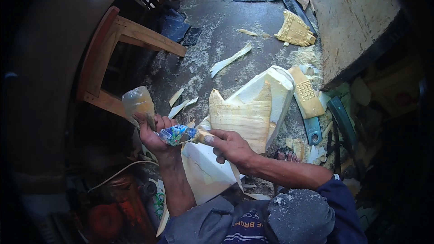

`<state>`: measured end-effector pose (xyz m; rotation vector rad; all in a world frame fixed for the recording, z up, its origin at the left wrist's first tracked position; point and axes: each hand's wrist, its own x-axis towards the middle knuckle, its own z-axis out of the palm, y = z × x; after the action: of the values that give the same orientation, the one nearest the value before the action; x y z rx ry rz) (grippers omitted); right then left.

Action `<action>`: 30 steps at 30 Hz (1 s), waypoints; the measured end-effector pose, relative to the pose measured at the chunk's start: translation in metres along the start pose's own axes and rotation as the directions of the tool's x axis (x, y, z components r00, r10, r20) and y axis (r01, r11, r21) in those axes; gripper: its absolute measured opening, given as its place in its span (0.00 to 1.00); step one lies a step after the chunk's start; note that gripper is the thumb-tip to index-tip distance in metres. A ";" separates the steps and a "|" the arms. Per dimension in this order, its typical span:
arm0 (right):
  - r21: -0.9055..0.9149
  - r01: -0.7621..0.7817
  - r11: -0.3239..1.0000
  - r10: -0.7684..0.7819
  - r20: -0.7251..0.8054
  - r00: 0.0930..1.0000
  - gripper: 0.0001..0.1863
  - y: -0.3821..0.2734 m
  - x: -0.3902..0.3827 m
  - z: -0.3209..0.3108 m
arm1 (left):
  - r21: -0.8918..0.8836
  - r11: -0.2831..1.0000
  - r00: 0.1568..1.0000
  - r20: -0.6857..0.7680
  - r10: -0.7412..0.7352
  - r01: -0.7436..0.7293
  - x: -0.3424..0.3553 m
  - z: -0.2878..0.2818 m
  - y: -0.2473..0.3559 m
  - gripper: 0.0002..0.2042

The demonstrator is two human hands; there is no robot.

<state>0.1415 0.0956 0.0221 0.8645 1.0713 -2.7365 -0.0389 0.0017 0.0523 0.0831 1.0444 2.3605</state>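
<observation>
Far left, there's a wooden frame (103, 58) standing upright, and below it a thin pale cord (122, 169) curves past an orange-red machine (105, 219). Now the clear plastic bottle (138, 100), squashed and tilted, base up to the left, neck down to the right, something yellowish showing through the wall. The left hand (153, 136) has it, fingers curled firmly round the middle. And there's the label (175, 133): blue with white and green print, crumpled, its details too small to make out. At the neck sits a small tan piece (205, 134), its kind hard to tell, and the right hand (231, 148) has that pinched between thumb and forefinger, the other fingers folded under. Lower down, pale lettering shows on the navy cloth (248, 219) at the lap. Past the hands, a yellowed sheet (244, 117) lies against a thick white block (278, 83) on the crumb-strewn floor (194, 31). Over to the right, a tan piece with raised squares (309, 92) touches a teal strip (313, 131); above them, a knobbly cream piece (294, 29) near the scuffed panel (355, 16).
</observation>
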 end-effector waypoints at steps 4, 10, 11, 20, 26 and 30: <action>0.074 -0.008 0.997 0.007 0.005 1.000 0.28 0.008 0.004 0.002 | 0.083 0.995 0.997 -0.046 0.065 -0.061 -0.006 -0.003 -0.007 0.24; 0.224 0.169 0.960 -0.203 0.141 0.969 0.25 -0.019 -0.020 -0.025 | 0.694 0.622 0.872 0.017 0.489 -0.362 -0.016 -0.035 -0.032 0.16; 0.239 0.227 0.944 -0.283 0.232 0.931 0.25 -0.029 -0.030 -0.041 | 0.594 0.755 0.926 -0.044 0.376 -0.278 -0.016 -0.047 -0.034 0.19; -0.560 -0.052 0.827 -0.473 -0.742 0.475 0.24 -0.071 -0.002 -0.279 | -0.122 0.960 0.931 -0.238 -0.276 0.253 -0.025 -0.148 -0.045 0.26; -0.489 0.007 0.872 -0.347 -0.609 0.714 0.24 -0.059 0.020 -0.315 | -0.064 0.964 0.921 -0.286 -0.265 0.257 -0.026 -0.146 -0.049 0.26; -0.640 -0.038 0.768 -0.468 -0.600 0.648 0.23 -0.079 0.016 -0.307 | -0.067 0.963 0.947 -0.178 -0.268 0.260 -0.025 -0.146 -0.050 0.27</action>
<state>0.2525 0.3555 -0.1216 1.8542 2.1660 -1.8563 -0.0344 -0.0809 -0.0807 -0.2829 1.0198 2.1741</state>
